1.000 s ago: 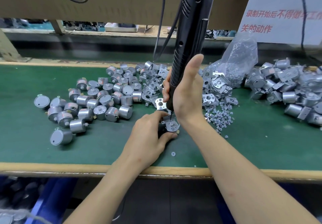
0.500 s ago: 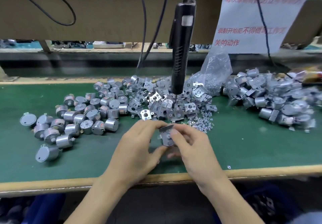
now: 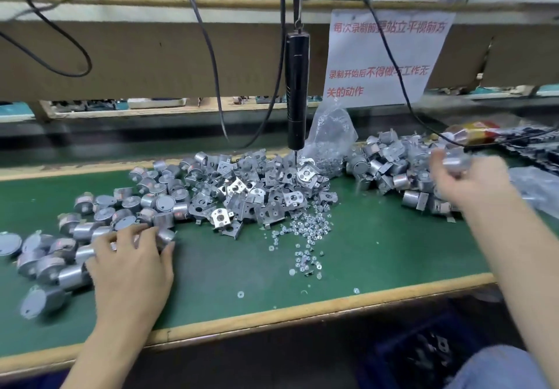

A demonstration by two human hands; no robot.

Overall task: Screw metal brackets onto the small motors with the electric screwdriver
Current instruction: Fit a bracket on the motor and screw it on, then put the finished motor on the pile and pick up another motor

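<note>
Head view of the bench [image 3: 242, 267]. The left hand [image 3: 133, 264] lies palm down on the loose motors [image 3: 145, 201] at the left. Its fingertips cover one or two of them, and motion blur hides whether any is gripped. The right hand [image 3: 465, 183] is raised over the right-hand heap of bracketed motors [image 3: 390, 171]. Its fingers curl round a silver part [image 3: 456, 159] too smeared to identify. The electric screwdriver [image 3: 298, 92] hangs upright with no hand on it, its bit seen against the brackets [image 3: 251, 192] piled mid-bench. Whether bit and pile touch cannot be told. Screws [image 3: 308, 231] lie scattered in front, near a clear bag [image 3: 329, 131]. The leftmost motors are cut off by the frame edge. The paper notice [image 3: 384, 56] is partly blurred.
</note>
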